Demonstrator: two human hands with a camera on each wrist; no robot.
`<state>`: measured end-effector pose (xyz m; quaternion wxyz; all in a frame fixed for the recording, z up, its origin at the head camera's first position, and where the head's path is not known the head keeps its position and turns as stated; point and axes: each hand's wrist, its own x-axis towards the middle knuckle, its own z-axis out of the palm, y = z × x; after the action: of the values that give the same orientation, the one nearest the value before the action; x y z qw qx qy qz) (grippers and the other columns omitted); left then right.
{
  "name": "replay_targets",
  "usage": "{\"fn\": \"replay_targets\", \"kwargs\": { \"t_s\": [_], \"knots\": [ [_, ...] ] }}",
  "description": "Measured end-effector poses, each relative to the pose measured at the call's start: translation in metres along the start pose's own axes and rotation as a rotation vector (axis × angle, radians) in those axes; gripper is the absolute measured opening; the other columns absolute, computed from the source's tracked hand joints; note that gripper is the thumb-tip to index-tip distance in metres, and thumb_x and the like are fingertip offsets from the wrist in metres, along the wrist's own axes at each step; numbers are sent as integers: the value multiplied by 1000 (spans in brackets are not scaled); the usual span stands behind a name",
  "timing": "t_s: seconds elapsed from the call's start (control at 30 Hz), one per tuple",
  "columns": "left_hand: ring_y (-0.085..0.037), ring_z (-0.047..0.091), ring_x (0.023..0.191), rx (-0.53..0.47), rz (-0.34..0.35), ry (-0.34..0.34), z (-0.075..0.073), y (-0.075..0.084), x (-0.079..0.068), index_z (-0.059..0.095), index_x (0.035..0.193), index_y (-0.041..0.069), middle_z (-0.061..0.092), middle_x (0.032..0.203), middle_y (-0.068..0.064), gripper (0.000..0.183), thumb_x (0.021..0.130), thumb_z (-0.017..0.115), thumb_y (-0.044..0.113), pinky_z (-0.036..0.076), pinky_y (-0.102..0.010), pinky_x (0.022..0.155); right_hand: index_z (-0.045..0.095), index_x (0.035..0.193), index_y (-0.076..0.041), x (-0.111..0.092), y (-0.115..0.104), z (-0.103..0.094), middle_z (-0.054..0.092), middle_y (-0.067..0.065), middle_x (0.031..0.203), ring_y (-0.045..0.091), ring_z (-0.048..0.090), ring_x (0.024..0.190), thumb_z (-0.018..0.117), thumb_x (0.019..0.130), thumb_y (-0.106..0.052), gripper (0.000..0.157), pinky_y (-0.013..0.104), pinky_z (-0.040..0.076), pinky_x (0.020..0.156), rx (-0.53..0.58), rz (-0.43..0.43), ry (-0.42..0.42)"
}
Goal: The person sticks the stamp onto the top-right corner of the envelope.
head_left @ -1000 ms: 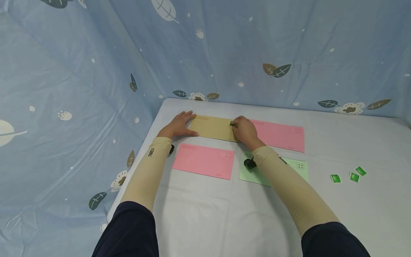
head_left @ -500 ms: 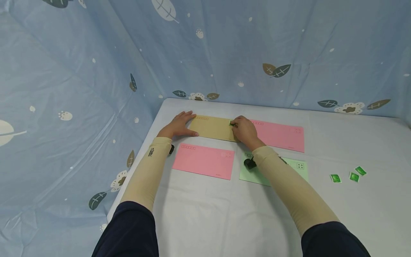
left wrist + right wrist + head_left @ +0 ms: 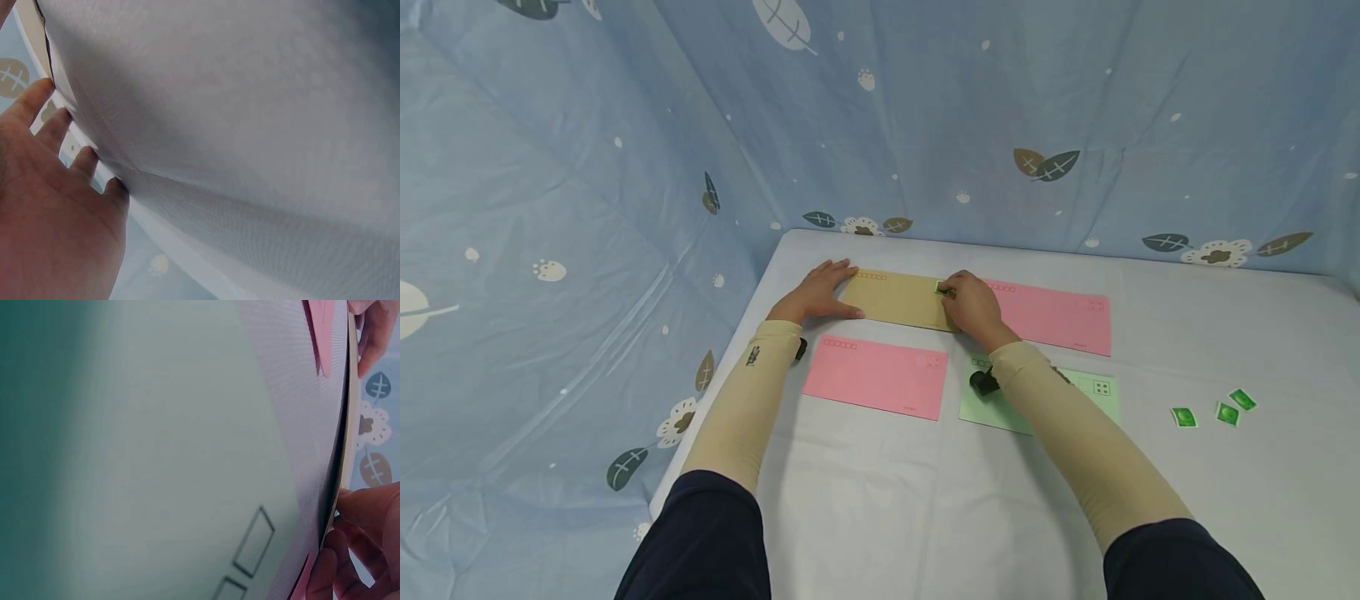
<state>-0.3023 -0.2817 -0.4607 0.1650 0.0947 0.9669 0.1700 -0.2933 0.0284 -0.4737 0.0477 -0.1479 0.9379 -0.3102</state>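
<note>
A tan envelope (image 3: 895,300) lies flat at the back left of the table. My left hand (image 3: 817,293) rests at its left end with the fingers spread and straight; in the left wrist view, fingertips (image 3: 62,115) touch down along the white cloth by the envelope's edge. At the opposite end my right hand (image 3: 973,307) has curled fingers and pinches a small green stamp (image 3: 940,287) over the upper right corner of the envelope. Most of the stamp is hidden behind those fingers. In the right wrist view, thumb and fingertips of the right hand (image 3: 365,531) meet at the envelope's edge.
One pink envelope (image 3: 1060,321) lies right of the tan one, another pink envelope (image 3: 875,377) in front of it. Beneath the right forearm is a green envelope (image 3: 1090,392). Several loose green stamps (image 3: 1228,413) lie at the right. Blue patterned curtains (image 3: 925,125) border the table.
</note>
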Motion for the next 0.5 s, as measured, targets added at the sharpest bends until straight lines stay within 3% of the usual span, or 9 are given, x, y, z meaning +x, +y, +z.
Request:
{"fn": "replay_targets", "kwargs": {
  "t_s": [0.5],
  "knots": [
    [-31,1,157,16,4,4,1,0,2,29,162,15,13,171,-6,104,82,81,55,5,-48,127,73,124,-4,2,2,2,59,14,134,32,60,119,63,100,-10,26,47,50,100,7,4,16]
  ]
}}
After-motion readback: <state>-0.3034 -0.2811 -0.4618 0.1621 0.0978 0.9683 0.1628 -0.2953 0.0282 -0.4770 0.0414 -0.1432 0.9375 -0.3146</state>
